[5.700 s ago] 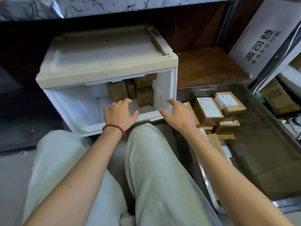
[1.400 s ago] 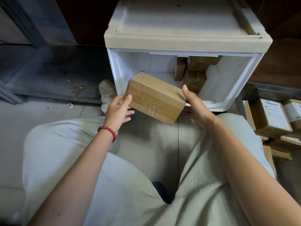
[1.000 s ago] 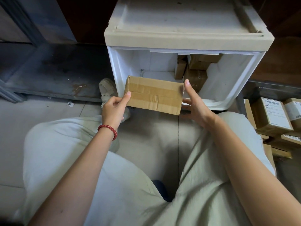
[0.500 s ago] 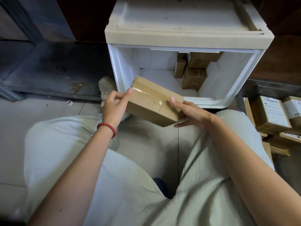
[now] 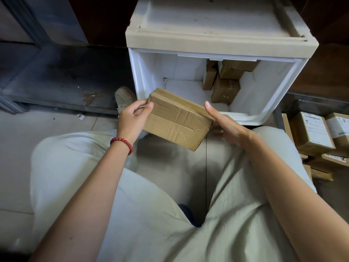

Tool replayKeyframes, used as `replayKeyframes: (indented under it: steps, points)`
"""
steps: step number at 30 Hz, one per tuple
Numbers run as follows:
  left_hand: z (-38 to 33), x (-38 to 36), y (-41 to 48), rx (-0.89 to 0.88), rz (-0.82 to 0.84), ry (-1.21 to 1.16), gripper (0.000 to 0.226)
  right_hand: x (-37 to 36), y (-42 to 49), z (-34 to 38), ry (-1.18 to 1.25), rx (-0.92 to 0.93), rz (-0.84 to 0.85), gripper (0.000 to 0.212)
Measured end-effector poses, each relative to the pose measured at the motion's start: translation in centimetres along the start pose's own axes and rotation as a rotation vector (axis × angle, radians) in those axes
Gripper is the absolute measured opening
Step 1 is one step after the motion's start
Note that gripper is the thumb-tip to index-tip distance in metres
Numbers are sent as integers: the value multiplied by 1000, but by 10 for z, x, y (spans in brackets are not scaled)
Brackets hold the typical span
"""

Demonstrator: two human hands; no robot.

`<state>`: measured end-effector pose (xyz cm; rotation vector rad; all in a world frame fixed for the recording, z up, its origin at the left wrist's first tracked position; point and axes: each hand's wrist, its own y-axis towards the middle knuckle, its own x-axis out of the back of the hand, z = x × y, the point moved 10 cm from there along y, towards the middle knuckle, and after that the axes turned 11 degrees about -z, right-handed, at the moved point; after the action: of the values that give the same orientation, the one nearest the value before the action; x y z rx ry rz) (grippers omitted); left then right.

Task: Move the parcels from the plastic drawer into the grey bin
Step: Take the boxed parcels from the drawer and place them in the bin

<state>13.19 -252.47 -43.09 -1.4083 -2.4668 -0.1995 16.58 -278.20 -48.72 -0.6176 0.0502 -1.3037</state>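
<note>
Holding parcel (image 5: 179, 121) just before plastic drawer (image 5: 268, 87): your left hand (image 5: 132, 120) pinches one end, fingers curled; right hand (image 5: 226, 127) braces other, fingers straight. Risk: flat brace slips, parcel drops before grey bin (image 5: 311, 105), right of drawer.

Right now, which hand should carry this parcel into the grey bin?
Probably right. The right hand supports the parcel at its end nearest the grey bin, lying on that side; the left hand grips the far end.
</note>
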Motion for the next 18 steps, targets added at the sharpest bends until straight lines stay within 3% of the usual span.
replayKeyframes:
  steps: [5,9,15,18]
  points:
    - [5,11,2,24,-111,12,28,-6,-3,10,76,105,74,77]
    - [-4,8,-2,-2,-128,15,32,1,1,20,201,154,-15,57]
    - [-44,-32,-18,-56,136,-142,40,29,-9,39,339,184,-114,60]
    - [-65,-53,-32,-43,231,-215,45,63,-28,52,371,239,-195,72]
